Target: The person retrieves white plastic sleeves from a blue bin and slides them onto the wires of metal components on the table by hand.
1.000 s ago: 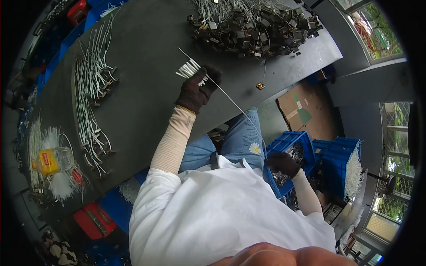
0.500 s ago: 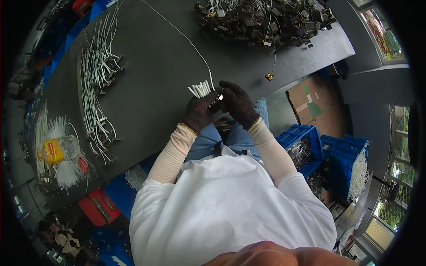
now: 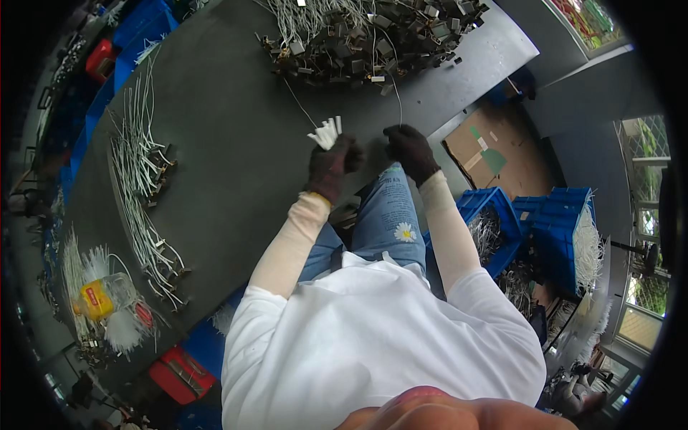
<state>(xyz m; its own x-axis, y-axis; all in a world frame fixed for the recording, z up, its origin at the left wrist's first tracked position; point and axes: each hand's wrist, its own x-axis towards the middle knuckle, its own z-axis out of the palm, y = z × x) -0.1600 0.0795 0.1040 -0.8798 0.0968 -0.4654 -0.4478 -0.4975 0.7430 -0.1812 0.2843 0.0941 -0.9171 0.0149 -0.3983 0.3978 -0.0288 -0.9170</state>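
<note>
Head view: over the near edge of the tabletop (image 3: 222,122), two gloved hands work side by side, apart from each other. The left hand (image 3: 333,166) has its fingers wrapped around one bundle of short white tubes (image 3: 327,133), whose ends fan out above the fist, probably gripped low so those ends stay free; they overlap too much to count. One slack wire (image 3: 299,102) runs from near the bundle up toward the heap.

The right hand (image 3: 412,152) has its fingers curled closed, seemingly on the lower end of one hanging wire (image 3: 400,104); what lies inside the grip is hidden. That wire comes down from the single large heap of dark parts (image 3: 373,43), likely set within reach of both hands; its pieces are uncountable.

At left lie rows of wired parts (image 3: 136,143), laid lengthwise, perhaps against tangling, and one bottle (image 3: 107,295). Two blue crates (image 3: 512,215) stand at right.
</note>
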